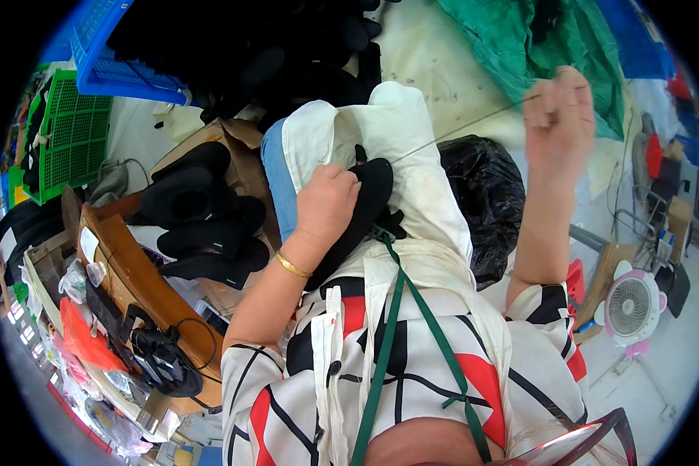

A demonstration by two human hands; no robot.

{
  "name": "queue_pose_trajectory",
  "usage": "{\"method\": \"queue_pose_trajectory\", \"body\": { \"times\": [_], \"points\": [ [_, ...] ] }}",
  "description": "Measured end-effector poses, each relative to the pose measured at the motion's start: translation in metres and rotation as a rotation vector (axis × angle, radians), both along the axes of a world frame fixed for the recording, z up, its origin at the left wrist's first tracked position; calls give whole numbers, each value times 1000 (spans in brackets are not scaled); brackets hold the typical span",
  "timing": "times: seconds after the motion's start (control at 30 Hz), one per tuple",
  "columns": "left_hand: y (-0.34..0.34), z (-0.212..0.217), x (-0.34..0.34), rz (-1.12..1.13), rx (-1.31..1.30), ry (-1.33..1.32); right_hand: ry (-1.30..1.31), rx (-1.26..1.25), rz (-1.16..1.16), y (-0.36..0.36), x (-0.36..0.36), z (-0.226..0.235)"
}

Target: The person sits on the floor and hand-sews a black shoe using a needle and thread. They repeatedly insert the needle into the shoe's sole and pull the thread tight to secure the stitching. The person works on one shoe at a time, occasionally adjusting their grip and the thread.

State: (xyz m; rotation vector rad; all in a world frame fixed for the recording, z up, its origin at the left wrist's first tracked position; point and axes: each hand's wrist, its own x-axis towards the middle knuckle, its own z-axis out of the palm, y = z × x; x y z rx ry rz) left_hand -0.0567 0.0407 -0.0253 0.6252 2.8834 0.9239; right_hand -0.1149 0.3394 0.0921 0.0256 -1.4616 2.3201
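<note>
Across my lap, on a cream apron (412,186), lies a black shoe (374,190) with its long dark sole turned up. My left hand (330,202) is closed on the shoe's left edge, fingers bent over it. A thin dark thread (462,124) runs taut from the shoe up to the right. Raised high at the upper right, my right hand (559,109) is closed around the thread's far end, slightly blurred. Whether it also holds a needle I cannot make out. A green cord (400,272) hangs in a V down to the shoe's right edge.
Several black shoes (202,210) are stacked at left beside a wooden table (132,272). A blue crate (124,70) and a dark heap of shoes (287,62) are ahead. Right of my lap sit a black plastic bag (485,202), a green sheet (512,46) and a fan (631,307).
</note>
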Motion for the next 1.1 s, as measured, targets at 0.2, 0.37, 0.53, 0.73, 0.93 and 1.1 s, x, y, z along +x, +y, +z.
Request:
{"method": "queue_pose_trajectory", "body": {
  "times": [0.2, 0.37, 0.53, 0.73, 0.93, 1.1],
  "points": [
    [-16, -22, -5, 151, 290, -336, 39, 1385, 417, -56, 25, -53],
    [-21, -37, -6, 211, 421, -510, 108, 1632, 648, -88, 40, -91],
    [-24, -45, -4, 289, 517, -589, -73, 1545, 523, -97, 44, -67],
    [-22, -52, -4, 360, 644, -673, -440, 1686, 1087, -108, 83, -73],
    [-22, -48, -5, 384, 689, -736, -406, 1587, 1060, -120, 98, -111],
    [-23, -40, -4, 417, 738, -807, -402, 1556, 1157, -102, 88, -53]
  ]
}}
